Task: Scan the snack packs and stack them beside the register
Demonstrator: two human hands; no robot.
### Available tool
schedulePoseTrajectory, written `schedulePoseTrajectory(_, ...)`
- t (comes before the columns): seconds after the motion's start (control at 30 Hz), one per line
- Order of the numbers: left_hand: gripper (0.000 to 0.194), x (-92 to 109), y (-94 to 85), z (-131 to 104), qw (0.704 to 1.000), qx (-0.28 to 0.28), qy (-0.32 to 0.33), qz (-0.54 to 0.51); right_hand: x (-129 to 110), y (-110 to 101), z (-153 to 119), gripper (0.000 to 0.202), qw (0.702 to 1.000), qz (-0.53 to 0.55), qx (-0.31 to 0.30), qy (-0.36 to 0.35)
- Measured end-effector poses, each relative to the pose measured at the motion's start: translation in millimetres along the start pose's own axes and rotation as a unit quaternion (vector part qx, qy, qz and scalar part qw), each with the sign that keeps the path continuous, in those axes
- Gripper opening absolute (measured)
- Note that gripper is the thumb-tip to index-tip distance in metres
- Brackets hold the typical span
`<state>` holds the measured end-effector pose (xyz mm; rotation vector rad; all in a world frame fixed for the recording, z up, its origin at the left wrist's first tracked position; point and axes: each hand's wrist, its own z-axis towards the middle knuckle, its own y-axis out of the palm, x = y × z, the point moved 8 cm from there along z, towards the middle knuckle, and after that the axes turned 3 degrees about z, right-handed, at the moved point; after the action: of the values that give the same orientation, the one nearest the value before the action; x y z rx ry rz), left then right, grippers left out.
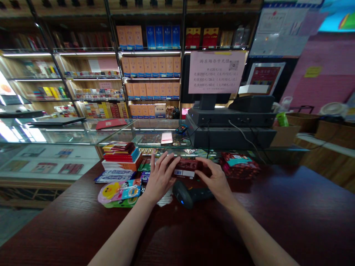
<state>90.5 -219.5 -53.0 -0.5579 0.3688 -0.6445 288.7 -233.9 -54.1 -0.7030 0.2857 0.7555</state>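
Note:
A small dark-brown box with a white barcode label is held up just above the counter. My right hand pinches its right end between thumb and fingers. At its left end is my left hand, its fingers reaching over the edge and its thumb mostly hidden. Below the box lies a black barcode scanner with a blue light. Left of my left hand, several flat packets and a pink pack with a yellow duck lie beside a stack of colourful boxes. Right of my right hand sits a brown patterned pile of packs.
Behind the glass showcase rise shelves of boxed goods. A dark cash drawer and a monitor with a pink price sheet stand at the back right, with cables hanging down. The dark wooden counter extends right.

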Motion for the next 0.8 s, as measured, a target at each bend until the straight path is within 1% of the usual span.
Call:
schedulePoseTrajectory(0.13, 0.073, -1.5, -1.1, 0.8, 1.000, 0.000, -0.012, 0.000, 0.1, -2.3, -1.1, 0.027, 1.000, 0.012, 0.022, 0.003)
schedulePoseTrajectory(0.23, 0.073, -4.4, -0.2, 1.8, 1.000, -0.011, -0.025, 0.001, 0.3, -3.4, -2.3, 0.025, 0.999, 0.017, 0.035, 0.012)
schedulePoseTrajectory(0.37, 0.073, -7.1, 2.6, 2.5, 0.999, -0.029, -0.034, 0.003, -2.0, -4.5, -3.3, 0.025, 0.999, 0.013, 0.049, 0.014)
schedulePoseTrajectory(0.53, 0.076, -7.6, 4.0, 4.3, 0.998, -0.038, -0.043, 0.027, -4.8, -7.2, -3.9, 0.026, 0.998, 0.002, 0.068, 0.003)
schedulePoseTrajectory(0.7, 0.076, -2.5, 5.0, 6.1, 0.998, -0.049, -0.026, 0.013, -8.7, -12.8, -4.4, 0.022, 0.996, -0.026, 0.088, -0.019)
schedulePoseTrajectory(0.8, 0.070, -0.7, 3.4, 5.9, 0.999, -0.034, -0.007, -0.005, -13.3, -16.4, -4.9, 0.021, 0.993, -0.044, 0.101, -0.049)
